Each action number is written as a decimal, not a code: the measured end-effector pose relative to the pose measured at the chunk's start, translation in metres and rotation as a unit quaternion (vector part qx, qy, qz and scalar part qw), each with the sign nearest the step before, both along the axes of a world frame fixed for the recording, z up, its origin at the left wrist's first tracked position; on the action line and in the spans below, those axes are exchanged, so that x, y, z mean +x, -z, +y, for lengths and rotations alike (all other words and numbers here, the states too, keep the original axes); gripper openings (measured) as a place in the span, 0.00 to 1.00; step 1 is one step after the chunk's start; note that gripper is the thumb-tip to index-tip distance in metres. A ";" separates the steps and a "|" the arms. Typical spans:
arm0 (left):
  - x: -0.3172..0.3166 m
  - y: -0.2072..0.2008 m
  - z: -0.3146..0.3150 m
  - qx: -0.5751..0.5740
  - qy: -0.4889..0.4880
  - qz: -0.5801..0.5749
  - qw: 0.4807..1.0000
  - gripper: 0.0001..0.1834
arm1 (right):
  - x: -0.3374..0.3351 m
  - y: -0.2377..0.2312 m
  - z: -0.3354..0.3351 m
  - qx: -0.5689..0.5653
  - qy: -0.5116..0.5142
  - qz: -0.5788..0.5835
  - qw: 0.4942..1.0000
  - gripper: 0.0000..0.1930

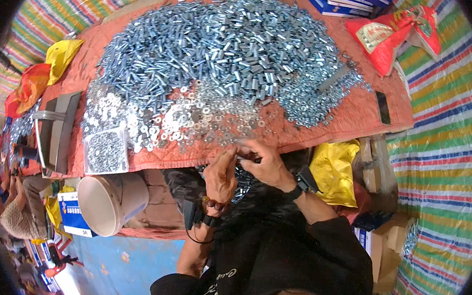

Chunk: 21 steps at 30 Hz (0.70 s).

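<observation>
At the table's front edge my left hand (221, 178) and my right hand (266, 163) are close together, their fingertips almost meeting. Both are closed in a pinch, and whatever lies between the fingers is too small or hidden to make out. Just beyond them spread flat metal washers (197, 116) on the red quilted cloth (303, 141). Behind these rises a broad heap of short metal sleeves (199, 45). Small nuts (309, 106) lie heaped to the right. Below my hands, dark, shiny metal pieces (242, 189) show partly in my lap.
Left of my hands sits a clear plastic tub (106, 151) of small metal parts, with a white bucket (98, 206) below the edge. A grey box-like holder (60, 131) stands farther left. A red bag (374, 44), a dark phone-like slab (382, 108) and a yellow bag (334, 172) are to the right.
</observation>
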<state>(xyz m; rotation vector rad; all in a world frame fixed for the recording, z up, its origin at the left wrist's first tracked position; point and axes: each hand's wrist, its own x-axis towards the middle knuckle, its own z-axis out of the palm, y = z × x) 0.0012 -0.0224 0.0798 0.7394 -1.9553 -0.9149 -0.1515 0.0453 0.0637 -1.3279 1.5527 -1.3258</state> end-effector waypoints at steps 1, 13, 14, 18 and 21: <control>0.000 0.004 0.005 0.038 0.000 -0.029 0.999 0.12 | 0.002 -0.004 0.002 0.023 -0.001 0.025 0.999 0.25; 0.008 0.046 -0.017 0.488 0.237 -0.142 0.828 0.10 | -0.004 0.015 0.039 -0.042 -0.084 0.208 0.974 0.28; 0.011 0.053 -0.017 0.577 0.243 -0.101 0.773 0.10 | -0.004 0.015 0.039 -0.029 -0.094 0.166 0.981 0.25; 0.021 0.085 -0.001 0.662 0.237 -0.021 0.711 0.11 | -0.025 0.012 0.031 0.052 -0.013 0.110 0.992 0.14; 0.021 0.091 0.011 0.688 0.226 0.044 0.688 0.13 | -0.060 0.027 0.011 0.036 0.142 0.145 0.978 0.09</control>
